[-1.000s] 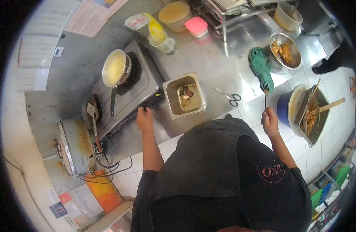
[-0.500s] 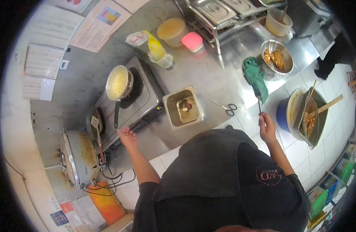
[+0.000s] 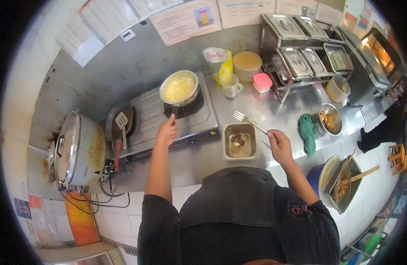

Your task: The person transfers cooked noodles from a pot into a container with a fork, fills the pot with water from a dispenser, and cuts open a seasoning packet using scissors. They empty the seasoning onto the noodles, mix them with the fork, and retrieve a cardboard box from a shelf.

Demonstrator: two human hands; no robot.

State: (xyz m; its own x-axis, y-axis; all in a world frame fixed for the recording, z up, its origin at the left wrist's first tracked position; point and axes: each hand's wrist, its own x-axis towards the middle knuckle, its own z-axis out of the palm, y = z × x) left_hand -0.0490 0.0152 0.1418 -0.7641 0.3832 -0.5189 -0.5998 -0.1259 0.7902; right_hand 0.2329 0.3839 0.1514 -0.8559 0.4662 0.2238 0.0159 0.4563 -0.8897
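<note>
My left hand (image 3: 168, 130) is closed around the handle of a small frying pan (image 3: 186, 101), which sits over a burner of the gas stove (image 3: 148, 128). Pale yellow food, shredded or noodle-like, fills the pan. In my right hand (image 3: 280, 145) is a metal fork (image 3: 256, 127), its tines pointing left toward the stove. Below the fork stands a square steel container (image 3: 243, 154) with dark scraps and a small pale piece in the bottom. The tip of the scissors (image 3: 265, 144) shows beside my right hand; the rest is hidden behind it.
A green cloth (image 3: 307, 132) lies near a steel bowl (image 3: 340, 127) of browned food. A clear jug (image 3: 231, 86) and a pink-lidded tub (image 3: 261, 83) stand behind. Left are a spatula (image 3: 123, 126) and large cooker (image 3: 86, 150). A blue tub (image 3: 316, 176) stands at right.
My left hand has closed on the pan handle. My right hand has brought the fork from beside the green cloth leftward over the steel container. The view has turned.
</note>
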